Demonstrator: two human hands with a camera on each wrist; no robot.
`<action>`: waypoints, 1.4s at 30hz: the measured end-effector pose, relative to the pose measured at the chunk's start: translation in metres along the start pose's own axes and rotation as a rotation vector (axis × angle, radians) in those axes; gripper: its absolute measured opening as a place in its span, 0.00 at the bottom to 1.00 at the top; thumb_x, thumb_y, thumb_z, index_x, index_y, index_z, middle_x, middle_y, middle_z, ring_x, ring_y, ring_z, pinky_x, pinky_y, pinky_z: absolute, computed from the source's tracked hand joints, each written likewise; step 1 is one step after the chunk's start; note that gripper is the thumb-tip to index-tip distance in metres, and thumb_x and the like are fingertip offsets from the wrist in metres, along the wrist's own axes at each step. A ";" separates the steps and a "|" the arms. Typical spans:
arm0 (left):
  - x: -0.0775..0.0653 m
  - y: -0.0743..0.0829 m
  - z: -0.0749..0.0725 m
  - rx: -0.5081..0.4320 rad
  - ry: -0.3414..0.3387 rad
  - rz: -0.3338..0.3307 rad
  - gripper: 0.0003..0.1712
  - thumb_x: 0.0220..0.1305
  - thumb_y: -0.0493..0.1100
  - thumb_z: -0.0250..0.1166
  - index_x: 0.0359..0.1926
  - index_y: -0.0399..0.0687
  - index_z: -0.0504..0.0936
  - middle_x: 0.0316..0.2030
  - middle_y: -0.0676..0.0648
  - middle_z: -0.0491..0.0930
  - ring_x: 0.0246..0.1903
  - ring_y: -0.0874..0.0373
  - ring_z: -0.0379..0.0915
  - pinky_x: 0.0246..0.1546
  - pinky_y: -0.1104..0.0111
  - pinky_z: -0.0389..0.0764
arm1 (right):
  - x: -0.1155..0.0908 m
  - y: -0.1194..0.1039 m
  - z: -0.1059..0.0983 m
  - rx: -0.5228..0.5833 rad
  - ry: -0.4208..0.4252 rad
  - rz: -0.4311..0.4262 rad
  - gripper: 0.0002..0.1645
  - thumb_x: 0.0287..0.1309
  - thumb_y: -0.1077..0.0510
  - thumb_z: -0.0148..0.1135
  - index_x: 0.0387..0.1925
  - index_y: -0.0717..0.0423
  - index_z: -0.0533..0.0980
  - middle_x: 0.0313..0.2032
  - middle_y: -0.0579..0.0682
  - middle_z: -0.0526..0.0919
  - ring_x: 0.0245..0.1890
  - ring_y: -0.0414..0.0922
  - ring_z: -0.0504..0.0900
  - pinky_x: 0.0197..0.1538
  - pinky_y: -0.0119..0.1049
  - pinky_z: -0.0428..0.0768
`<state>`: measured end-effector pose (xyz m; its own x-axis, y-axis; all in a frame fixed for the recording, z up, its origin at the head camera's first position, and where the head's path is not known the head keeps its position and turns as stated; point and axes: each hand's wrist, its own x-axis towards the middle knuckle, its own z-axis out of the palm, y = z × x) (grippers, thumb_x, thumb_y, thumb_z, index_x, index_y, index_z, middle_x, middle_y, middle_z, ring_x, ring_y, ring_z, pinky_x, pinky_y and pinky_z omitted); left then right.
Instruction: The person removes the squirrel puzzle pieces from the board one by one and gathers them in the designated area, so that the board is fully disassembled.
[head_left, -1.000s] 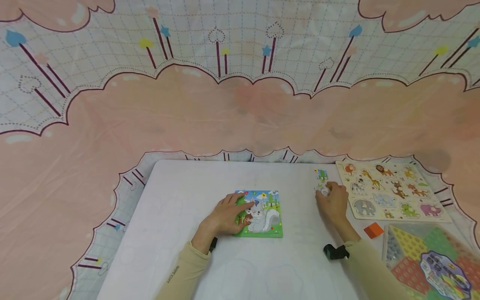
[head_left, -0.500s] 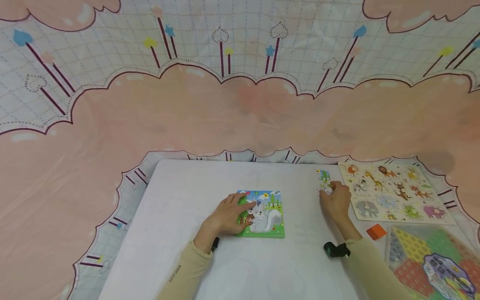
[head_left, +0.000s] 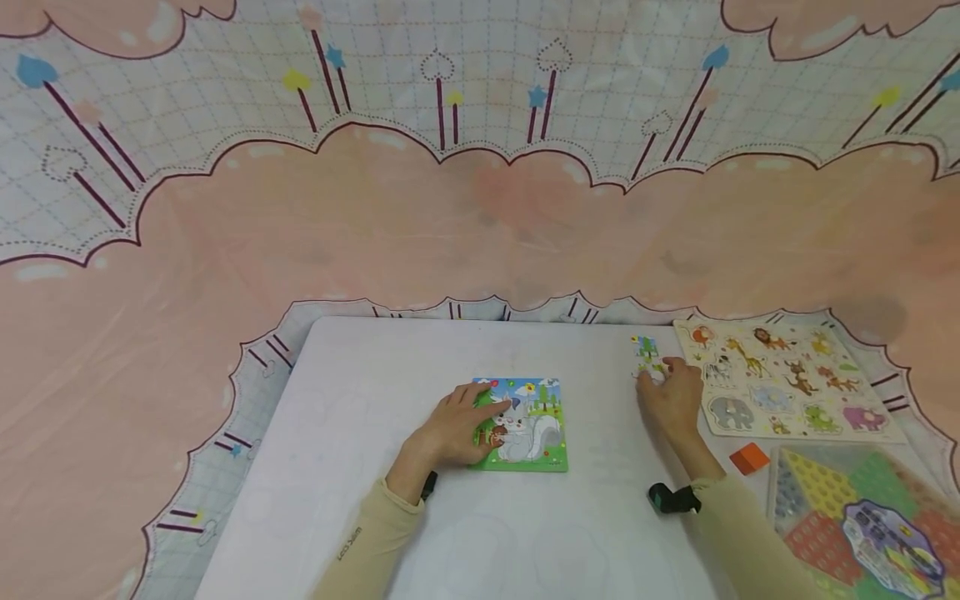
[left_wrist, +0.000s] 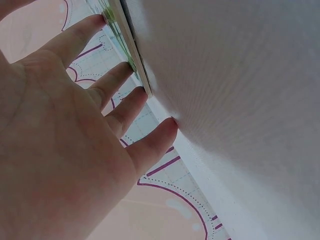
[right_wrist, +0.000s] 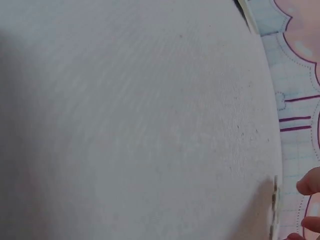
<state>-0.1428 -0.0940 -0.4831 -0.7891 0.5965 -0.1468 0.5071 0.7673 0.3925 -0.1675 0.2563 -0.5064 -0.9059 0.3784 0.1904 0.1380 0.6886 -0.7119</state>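
A square jigsaw puzzle (head_left: 528, 437) with a grey squirrel lies on the white table (head_left: 390, 358), a little right of the middle. Over its left side rests my left hand (head_left: 453, 433), fingers spread. In the left wrist view, fingertips (left_wrist: 132, 97) lie along the edge of the board (left_wrist: 135, 55). My right hand (head_left: 670, 400) hovers at a short column of loose puzzle pieces (head_left: 645, 347) farther right. Thumb and index finger are apart there, on either side of the nearest piece (head_left: 651, 372). In the right wrist view only a few fingertips (right_wrist: 311, 182) show, seemingly above the pieces (right_wrist: 274, 205).
Behind the right hand lies a wooden animal board (head_left: 780, 383). An orange block (head_left: 749, 457) sits below it, beside a clear box of coloured parts (head_left: 847, 517) at the right. A patterned cloth (head_left: 480, 225) hangs past the table's far edge.
My right thumb and index finger have parted slightly over the loose pieces, and more of the nearest piece shows. The left hand keeps its place on the puzzle. The view shifts slightly.
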 end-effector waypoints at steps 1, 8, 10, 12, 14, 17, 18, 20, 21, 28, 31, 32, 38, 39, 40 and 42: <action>0.000 0.000 0.000 0.002 0.001 0.002 0.35 0.63 0.52 0.63 0.71 0.58 0.69 0.73 0.40 0.55 0.71 0.40 0.49 0.68 0.44 0.57 | -0.001 -0.001 0.000 0.009 0.011 -0.019 0.25 0.58 0.61 0.62 0.52 0.77 0.72 0.45 0.71 0.73 0.45 0.63 0.71 0.48 0.56 0.69; -0.001 -0.001 0.001 0.001 0.009 0.013 0.34 0.63 0.51 0.62 0.70 0.56 0.70 0.72 0.39 0.56 0.71 0.40 0.49 0.67 0.43 0.57 | -0.008 -0.018 0.000 0.082 -0.086 -0.142 0.19 0.59 0.62 0.62 0.48 0.73 0.77 0.45 0.69 0.75 0.44 0.61 0.77 0.47 0.52 0.75; -0.001 0.000 0.000 0.002 0.009 0.014 0.34 0.63 0.51 0.62 0.70 0.56 0.70 0.72 0.39 0.56 0.70 0.39 0.49 0.67 0.43 0.57 | -0.013 -0.025 0.002 0.100 -0.162 -0.152 0.19 0.59 0.62 0.63 0.48 0.72 0.78 0.46 0.68 0.75 0.44 0.61 0.78 0.46 0.51 0.77; 0.000 0.000 -0.001 0.007 0.006 0.012 0.34 0.63 0.51 0.62 0.70 0.56 0.70 0.72 0.39 0.56 0.70 0.39 0.50 0.67 0.43 0.58 | -0.019 -0.032 0.003 0.112 -0.239 -0.170 0.20 0.59 0.61 0.63 0.48 0.72 0.77 0.45 0.67 0.75 0.44 0.60 0.78 0.45 0.50 0.79; 0.000 0.001 -0.002 0.007 0.007 0.011 0.34 0.63 0.51 0.63 0.70 0.56 0.71 0.72 0.39 0.56 0.70 0.39 0.50 0.67 0.43 0.58 | -0.025 -0.039 0.004 0.115 -0.299 -0.187 0.19 0.58 0.60 0.64 0.47 0.71 0.78 0.44 0.65 0.75 0.43 0.59 0.78 0.44 0.48 0.80; 0.000 0.001 -0.004 0.005 0.005 0.008 0.34 0.63 0.51 0.63 0.70 0.56 0.71 0.72 0.39 0.56 0.70 0.39 0.50 0.67 0.43 0.58 | -0.035 -0.048 0.006 0.112 -0.387 -0.202 0.19 0.58 0.60 0.64 0.47 0.70 0.77 0.44 0.63 0.76 0.43 0.57 0.77 0.45 0.47 0.81; 0.000 0.001 -0.004 -0.002 0.008 0.009 0.34 0.63 0.51 0.63 0.70 0.56 0.71 0.72 0.39 0.57 0.70 0.39 0.50 0.67 0.43 0.58 | -0.037 -0.050 0.007 0.108 -0.409 -0.202 0.19 0.58 0.60 0.64 0.48 0.69 0.77 0.45 0.63 0.76 0.43 0.56 0.77 0.46 0.48 0.81; -0.001 0.001 -0.004 -0.006 0.008 0.012 0.34 0.62 0.50 0.64 0.70 0.56 0.71 0.72 0.39 0.57 0.70 0.38 0.50 0.67 0.43 0.58 | -0.043 -0.053 0.011 0.103 -0.444 -0.208 0.18 0.58 0.60 0.66 0.48 0.68 0.78 0.45 0.62 0.77 0.43 0.55 0.77 0.47 0.48 0.80; -0.001 0.001 -0.004 -0.008 0.007 0.012 0.34 0.62 0.50 0.64 0.70 0.56 0.71 0.72 0.39 0.56 0.70 0.39 0.50 0.67 0.43 0.58 | -0.045 -0.055 0.012 0.100 -0.467 -0.212 0.18 0.58 0.61 0.66 0.49 0.67 0.77 0.46 0.62 0.77 0.44 0.55 0.77 0.49 0.50 0.80; -0.002 -0.001 -0.002 -0.016 0.014 0.018 0.34 0.61 0.50 0.64 0.69 0.55 0.71 0.71 0.39 0.57 0.69 0.38 0.51 0.66 0.43 0.59 | -0.070 -0.060 0.028 0.010 -0.577 -0.334 0.21 0.56 0.58 0.71 0.50 0.60 0.80 0.44 0.52 0.74 0.40 0.45 0.73 0.44 0.40 0.76; -0.002 -0.002 -0.001 -0.015 0.017 0.019 0.34 0.61 0.50 0.64 0.69 0.55 0.71 0.71 0.38 0.57 0.69 0.38 0.52 0.66 0.43 0.59 | -0.077 -0.064 0.031 -0.040 -0.622 -0.415 0.25 0.53 0.54 0.73 0.52 0.59 0.80 0.44 0.49 0.72 0.39 0.42 0.70 0.42 0.37 0.74; -0.002 -0.002 -0.001 -0.012 0.016 0.018 0.34 0.62 0.50 0.64 0.70 0.55 0.71 0.71 0.38 0.57 0.69 0.38 0.52 0.66 0.43 0.59 | -0.079 -0.065 0.032 -0.063 -0.632 -0.441 0.27 0.53 0.53 0.74 0.53 0.58 0.79 0.44 0.48 0.71 0.38 0.41 0.70 0.42 0.36 0.74; -0.001 -0.001 -0.002 0.001 0.015 0.028 0.34 0.62 0.50 0.64 0.69 0.55 0.72 0.71 0.38 0.58 0.69 0.39 0.52 0.65 0.43 0.60 | -0.081 -0.066 0.034 -0.163 -0.667 -0.531 0.34 0.50 0.49 0.76 0.57 0.60 0.78 0.45 0.48 0.70 0.37 0.39 0.67 0.39 0.33 0.72; -0.001 -0.001 -0.002 -0.001 0.014 0.028 0.34 0.62 0.50 0.64 0.69 0.55 0.72 0.71 0.38 0.58 0.69 0.39 0.52 0.65 0.42 0.60 | -0.082 -0.067 0.034 -0.166 -0.669 -0.534 0.33 0.50 0.49 0.76 0.56 0.59 0.79 0.45 0.48 0.70 0.37 0.40 0.67 0.39 0.33 0.72; -0.001 -0.001 -0.003 -0.002 0.013 0.028 0.34 0.62 0.50 0.64 0.69 0.55 0.72 0.71 0.38 0.58 0.69 0.39 0.52 0.65 0.42 0.60 | -0.081 -0.066 0.034 -0.165 -0.672 -0.542 0.32 0.50 0.50 0.76 0.55 0.59 0.80 0.44 0.48 0.70 0.37 0.40 0.67 0.39 0.33 0.71; -0.002 -0.001 -0.002 -0.005 0.014 0.026 0.33 0.62 0.50 0.64 0.69 0.55 0.72 0.71 0.38 0.58 0.69 0.38 0.52 0.65 0.42 0.60 | -0.081 -0.066 0.034 -0.158 -0.680 -0.554 0.30 0.49 0.50 0.76 0.53 0.57 0.80 0.44 0.48 0.69 0.37 0.40 0.67 0.38 0.32 0.71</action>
<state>-0.1427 -0.0965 -0.4810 -0.7803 0.6130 -0.1237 0.5258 0.7502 0.4008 -0.1169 0.1588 -0.4979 -0.8937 -0.4486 0.0014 -0.3824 0.7600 -0.5256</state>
